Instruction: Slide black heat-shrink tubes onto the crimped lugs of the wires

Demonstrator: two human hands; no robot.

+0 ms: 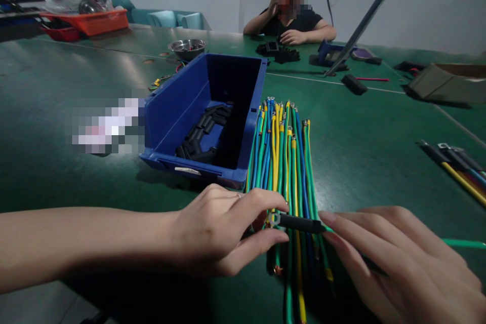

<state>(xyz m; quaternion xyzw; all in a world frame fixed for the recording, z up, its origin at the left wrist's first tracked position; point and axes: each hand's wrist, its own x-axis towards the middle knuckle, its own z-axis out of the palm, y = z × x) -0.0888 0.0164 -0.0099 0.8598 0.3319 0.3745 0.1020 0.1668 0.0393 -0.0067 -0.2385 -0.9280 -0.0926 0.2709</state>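
Observation:
My right hand (395, 258) pinches a green cable (465, 244) between thumb and fingers, just behind a black sleeve (299, 223). That sleeve covers the cable's end, and a metal ring terminal (274, 219) sticks out of it to the left. Around the terminal, my left hand (231, 228) has its thumb and index finger apart, with a visible gap to the sleeve; its other fingers are mostly hidden. Beneath both hands lies a row of green, yellow and blue cables (283, 162) with metal terminals at their far ends.
A blue bin (159, 158) with several black sleeves (205, 129) stands left of the cables. Sleeved cables (461, 162) lie at the right. Farther back are a metal bowl (188, 49), an orange basket (102, 23), a cardboard box (448, 83) and a seated person (304, 23).

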